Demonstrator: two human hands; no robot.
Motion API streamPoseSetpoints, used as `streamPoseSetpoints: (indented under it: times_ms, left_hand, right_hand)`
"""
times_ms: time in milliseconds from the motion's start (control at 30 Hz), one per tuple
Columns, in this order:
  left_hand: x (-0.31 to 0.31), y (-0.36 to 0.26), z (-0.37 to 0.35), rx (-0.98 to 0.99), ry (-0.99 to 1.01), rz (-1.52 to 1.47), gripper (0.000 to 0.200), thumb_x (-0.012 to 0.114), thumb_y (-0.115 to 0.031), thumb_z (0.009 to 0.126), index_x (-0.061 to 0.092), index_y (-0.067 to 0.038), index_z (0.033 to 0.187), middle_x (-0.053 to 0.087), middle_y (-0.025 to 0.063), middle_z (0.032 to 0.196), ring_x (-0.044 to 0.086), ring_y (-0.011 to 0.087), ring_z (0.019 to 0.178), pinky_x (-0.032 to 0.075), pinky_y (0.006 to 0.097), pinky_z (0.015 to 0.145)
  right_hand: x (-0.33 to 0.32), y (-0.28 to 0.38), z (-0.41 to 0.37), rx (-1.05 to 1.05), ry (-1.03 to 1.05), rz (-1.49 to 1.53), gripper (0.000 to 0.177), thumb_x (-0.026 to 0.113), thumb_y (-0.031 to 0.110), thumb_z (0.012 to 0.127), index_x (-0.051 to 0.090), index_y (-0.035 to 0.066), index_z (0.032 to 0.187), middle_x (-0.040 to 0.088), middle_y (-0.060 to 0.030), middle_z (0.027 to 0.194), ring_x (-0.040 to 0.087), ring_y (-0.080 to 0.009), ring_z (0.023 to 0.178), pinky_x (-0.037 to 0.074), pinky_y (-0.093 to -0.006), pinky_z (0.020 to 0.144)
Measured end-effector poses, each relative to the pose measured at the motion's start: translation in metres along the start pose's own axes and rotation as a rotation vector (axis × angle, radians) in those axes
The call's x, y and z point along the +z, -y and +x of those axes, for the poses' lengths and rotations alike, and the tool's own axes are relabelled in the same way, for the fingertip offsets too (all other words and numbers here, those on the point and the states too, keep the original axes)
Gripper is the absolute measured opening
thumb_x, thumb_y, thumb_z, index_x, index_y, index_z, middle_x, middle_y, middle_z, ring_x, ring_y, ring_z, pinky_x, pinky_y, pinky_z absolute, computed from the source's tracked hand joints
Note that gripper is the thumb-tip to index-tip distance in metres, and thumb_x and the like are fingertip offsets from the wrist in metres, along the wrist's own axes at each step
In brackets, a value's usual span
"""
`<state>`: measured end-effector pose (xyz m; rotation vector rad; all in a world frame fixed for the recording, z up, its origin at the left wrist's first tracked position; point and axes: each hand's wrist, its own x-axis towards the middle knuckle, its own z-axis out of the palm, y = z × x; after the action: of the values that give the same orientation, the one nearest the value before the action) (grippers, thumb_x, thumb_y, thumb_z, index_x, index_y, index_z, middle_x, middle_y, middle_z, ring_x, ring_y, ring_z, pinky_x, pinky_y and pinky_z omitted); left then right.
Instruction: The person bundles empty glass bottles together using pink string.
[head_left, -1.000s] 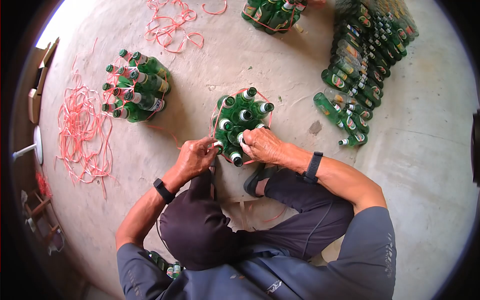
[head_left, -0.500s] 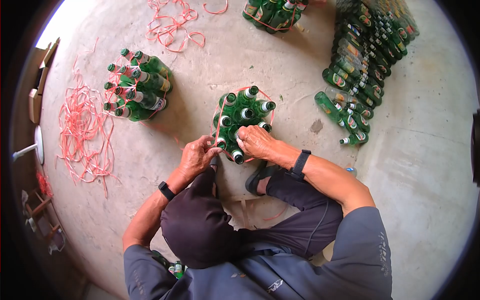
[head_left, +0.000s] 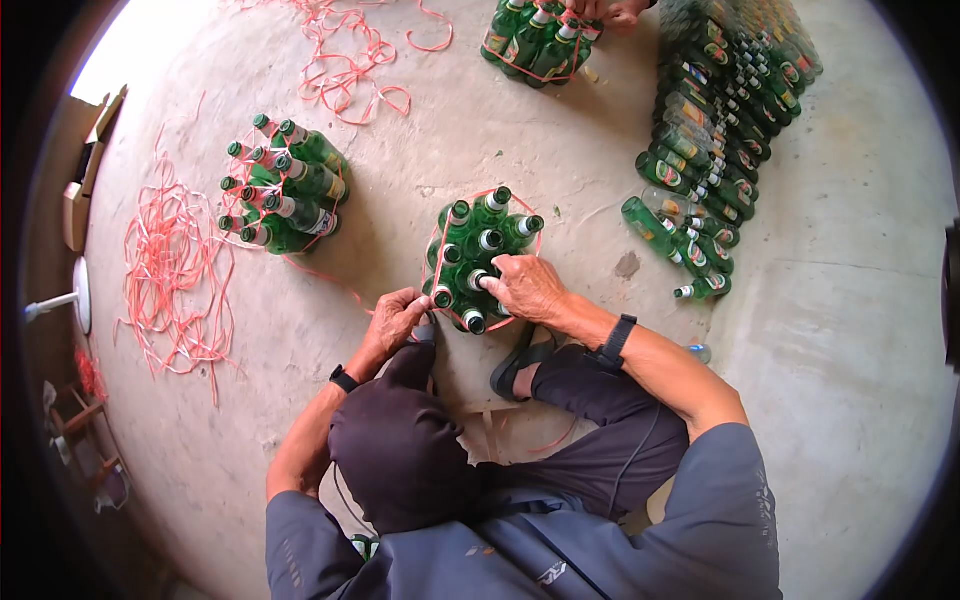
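A cluster of green glass bottles [head_left: 478, 250] stands upright on the concrete floor in front of me, ringed by a red plastic string [head_left: 437, 246]. My left hand [head_left: 397, 318] pinches the string at the cluster's near left side. My right hand [head_left: 527, 287] rests on the bottle tops at the near right, fingers closed around the string there. A dark cap hides part of my left forearm.
A tied bottle bundle [head_left: 286, 184] lies to the left, beside a heap of loose red strings [head_left: 172, 268]. Rows of bottles [head_left: 712, 130] lie at the right. Another person's hand [head_left: 605, 10] touches a bundle [head_left: 536, 36] at the top. My sandalled foot [head_left: 518, 358] sits near the cluster.
My left hand has drawn back toward me and down with the string. My right hand has shifted slightly right across the bottle tops. The view has tilted a little.
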<state>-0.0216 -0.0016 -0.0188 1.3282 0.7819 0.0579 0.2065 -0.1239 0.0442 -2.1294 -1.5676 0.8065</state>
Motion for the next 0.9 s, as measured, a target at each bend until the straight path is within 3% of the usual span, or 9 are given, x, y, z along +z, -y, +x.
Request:
streamPoseSetpoints:
  times_ms: [67,167,233,300,367,500,567,700,900]
  left_hand:
    - [0.0,0.013,0.001,-0.008,-0.001,0.0,0.027,0.056,-0.021,0.092,0.063,0.002,0.081,0.053,-0.0005,0.063,0.046,0.007,0.059,0.038,0.0253,0.052]
    - [-0.002,0.011,0.0,0.001,0.009,0.044,0.028,0.057,-0.023,0.093,0.066,0.002,0.086,0.057,-0.0025,0.066,0.047,0.0049,0.06,0.039,0.023,0.053]
    - [0.0,0.008,0.003,-0.006,-0.007,0.064,0.028,0.058,-0.023,0.093,0.065,0.002,0.084,0.056,-0.0018,0.065,0.048,0.0056,0.06,0.039,0.024,0.053]
    - [0.002,0.0,0.004,-0.013,-0.027,0.086,0.028,0.058,-0.023,0.092,0.065,0.002,0.082,0.056,-0.0011,0.063,0.048,0.0064,0.059,0.04,0.0251,0.052]
    - [0.004,-0.012,0.007,0.015,-0.075,0.152,0.025,0.06,-0.02,0.088,0.064,0.003,0.079,0.055,0.0017,0.06,0.049,0.0085,0.058,0.041,0.0269,0.053]
    - [-0.001,-0.009,0.019,0.074,-0.114,0.281,0.023,0.06,-0.018,0.084,0.062,0.004,0.076,0.053,0.0043,0.058,0.049,0.0104,0.057,0.042,0.0284,0.053]
    - [-0.001,-0.023,0.02,-0.027,-0.117,0.257,0.024,0.059,-0.019,0.084,0.063,0.003,0.079,0.053,0.0089,0.057,0.056,0.0157,0.05,0.046,0.0321,0.051]
    - [-0.009,-0.02,0.026,0.048,-0.121,0.357,0.024,0.059,-0.021,0.08,0.061,0.003,0.074,0.05,0.0127,0.054,0.055,0.0174,0.048,0.046,0.0351,0.052]
    - [-0.018,-0.04,0.031,0.097,-0.099,0.451,0.026,0.06,-0.021,0.079,0.06,0.004,0.072,0.051,0.0151,0.055,0.052,0.0211,0.05,0.044,0.0369,0.054]
  right_hand:
    - [-0.008,0.002,-0.001,0.018,-0.09,-0.049,0.028,0.065,0.027,0.083,0.058,0.001,0.077,0.063,-0.0213,0.071,0.063,-0.0397,0.07,0.05,-0.0488,0.062]
    - [-0.019,0.002,0.011,0.011,-0.341,-0.096,0.025,0.067,0.021,0.081,0.055,0.002,0.092,0.06,-0.0177,0.079,0.061,-0.039,0.068,0.05,-0.047,0.059]
    - [-0.033,0.011,0.018,0.021,-0.333,-0.155,0.03,0.067,0.02,0.08,0.054,0.002,0.1,0.057,-0.0163,0.084,0.061,-0.0372,0.073,0.05,-0.046,0.06]
    - [-0.034,0.018,0.023,-0.232,-0.471,-0.18,0.034,0.068,0.021,0.078,0.055,0.002,0.104,0.056,-0.015,0.089,0.06,-0.0335,0.081,0.05,-0.0432,0.063]
    - [-0.024,0.03,0.016,-0.275,-0.293,-0.183,0.042,0.07,0.026,0.076,0.055,0.003,0.108,0.056,-0.0135,0.1,0.058,-0.0306,0.091,0.048,-0.0417,0.076]
    - [0.011,0.042,0.018,-0.425,-0.239,-0.188,0.059,0.073,0.035,0.07,0.056,0.001,0.115,0.051,-0.0157,0.121,0.043,-0.0334,0.121,0.033,-0.049,0.101]
    - [0.021,0.044,0.022,-0.405,-0.18,-0.225,0.06,0.073,0.036,0.071,0.056,0.001,0.118,0.048,-0.0161,0.128,0.038,-0.0347,0.127,0.032,-0.0497,0.102]
    - [0.036,0.044,0.021,-0.372,-0.137,-0.246,0.059,0.072,0.034,0.074,0.056,0.003,0.121,0.044,-0.0145,0.136,0.036,-0.0381,0.129,0.03,-0.0528,0.104]
    - [0.034,0.045,0.023,-0.213,0.023,-0.08,0.061,0.073,0.03,0.074,0.053,-0.001,0.123,0.035,-0.0109,0.147,0.039,-0.0456,0.127,0.043,-0.049,0.096]
